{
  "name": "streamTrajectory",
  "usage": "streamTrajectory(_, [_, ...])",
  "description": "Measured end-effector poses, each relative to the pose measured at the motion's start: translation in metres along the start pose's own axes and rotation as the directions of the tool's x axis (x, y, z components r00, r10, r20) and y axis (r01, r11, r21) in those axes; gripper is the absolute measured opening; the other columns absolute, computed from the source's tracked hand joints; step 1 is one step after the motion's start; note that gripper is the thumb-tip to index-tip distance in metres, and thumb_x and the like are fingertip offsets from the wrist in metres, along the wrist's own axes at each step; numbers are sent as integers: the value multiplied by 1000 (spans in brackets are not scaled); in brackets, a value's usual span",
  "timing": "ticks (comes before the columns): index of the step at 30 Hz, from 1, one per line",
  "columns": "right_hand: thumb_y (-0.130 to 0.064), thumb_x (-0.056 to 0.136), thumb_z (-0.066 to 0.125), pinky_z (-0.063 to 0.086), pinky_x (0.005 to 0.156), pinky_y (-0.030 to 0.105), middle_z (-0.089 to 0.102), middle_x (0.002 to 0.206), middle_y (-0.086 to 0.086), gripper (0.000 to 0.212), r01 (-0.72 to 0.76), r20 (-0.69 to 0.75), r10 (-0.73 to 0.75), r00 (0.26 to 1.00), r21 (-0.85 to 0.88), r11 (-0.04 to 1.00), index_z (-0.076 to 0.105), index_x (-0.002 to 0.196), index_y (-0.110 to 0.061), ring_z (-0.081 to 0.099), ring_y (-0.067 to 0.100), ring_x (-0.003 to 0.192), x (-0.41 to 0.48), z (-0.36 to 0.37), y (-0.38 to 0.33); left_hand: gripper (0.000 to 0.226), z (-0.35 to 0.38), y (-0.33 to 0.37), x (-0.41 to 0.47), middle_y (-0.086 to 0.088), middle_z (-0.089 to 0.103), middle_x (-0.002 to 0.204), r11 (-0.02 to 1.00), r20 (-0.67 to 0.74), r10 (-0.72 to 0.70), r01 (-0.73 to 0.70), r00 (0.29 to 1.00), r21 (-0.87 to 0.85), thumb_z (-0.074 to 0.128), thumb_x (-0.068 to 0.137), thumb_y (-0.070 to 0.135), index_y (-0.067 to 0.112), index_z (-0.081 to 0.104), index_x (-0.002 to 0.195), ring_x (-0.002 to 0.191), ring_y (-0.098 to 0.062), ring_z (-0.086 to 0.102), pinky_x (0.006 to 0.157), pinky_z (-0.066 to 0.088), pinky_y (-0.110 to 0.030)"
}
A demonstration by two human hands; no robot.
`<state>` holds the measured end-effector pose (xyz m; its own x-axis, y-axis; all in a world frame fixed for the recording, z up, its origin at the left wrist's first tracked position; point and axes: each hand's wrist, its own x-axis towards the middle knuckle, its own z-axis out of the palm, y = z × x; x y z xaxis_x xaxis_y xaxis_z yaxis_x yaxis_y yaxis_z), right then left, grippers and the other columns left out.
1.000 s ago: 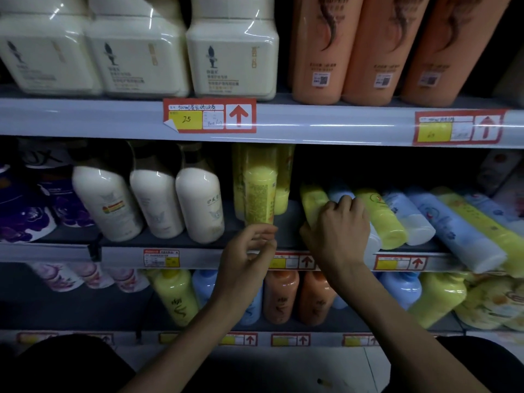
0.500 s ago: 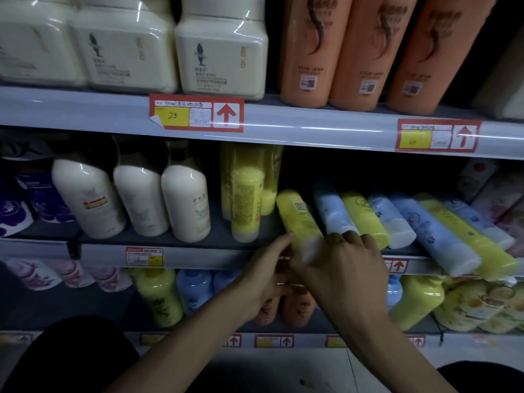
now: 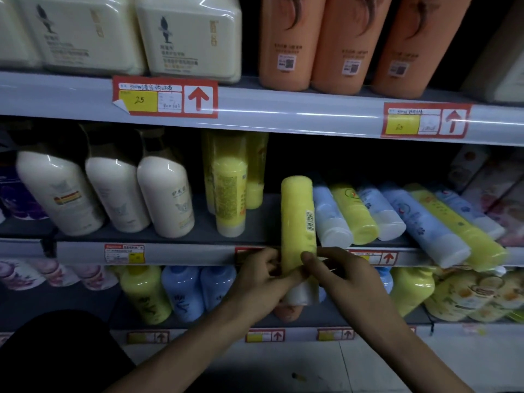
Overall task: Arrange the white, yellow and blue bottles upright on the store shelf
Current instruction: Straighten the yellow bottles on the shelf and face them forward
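Left hand (image 3: 259,283): fingers curled round the lower part of the held yellow bottle (image 3: 296,211) from its left side. Right hand (image 3: 344,279): thumb and fingertips pinch the same bottle from its right side, at about the same height. Both hands are closed on it.

Held yellow bottle: upright, with its white cap (image 3: 302,296) pointing down and its barcode facing the camera near the right edge. The cap end shows below the hands and the yellow body rises above them. The bottle is in front of the middle shelf rail (image 3: 184,252) and is not standing on the shelf. Whether its upper part touches the bottles behind cannot be told.

Just right of it, on the middle shelf: a row lying on their sides, caps toward the camera. First comes a lying blue bottle (image 3: 329,219), then a lying yellow bottle (image 3: 354,214), then more blue and yellow ones alternating. A long blue bottle (image 3: 425,225) and a long yellow bottle (image 3: 459,225) overhang the rail.

Left of it, with a gap between: standing yellow bottles (image 3: 229,194), cap down. Further left: three white bottles (image 3: 164,194), standing.

Upper shelf: cream square jars (image 3: 195,38) and orange bottles (image 3: 286,41), with a red price tag (image 3: 164,97) on its rail.

Lower shelf, left of the hands: a lower yellow bottle (image 3: 144,293) and a lower blue bottle (image 3: 181,290), standing.
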<state>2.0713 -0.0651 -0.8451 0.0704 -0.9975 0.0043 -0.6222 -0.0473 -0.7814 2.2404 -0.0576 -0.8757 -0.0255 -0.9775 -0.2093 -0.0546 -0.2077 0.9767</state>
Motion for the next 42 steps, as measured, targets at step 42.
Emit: streamTrajectory(42, [-37,75,74,61,79,44,77,99,0,45,239,-198,-254,947,-95,966,67,117,-21,73,23,94,75,56,-50,54,-38,6,14,19,62,133,887,-271,402,-298,875,352,66,97,11,36,52,143,117,4,62,103,55,-37])
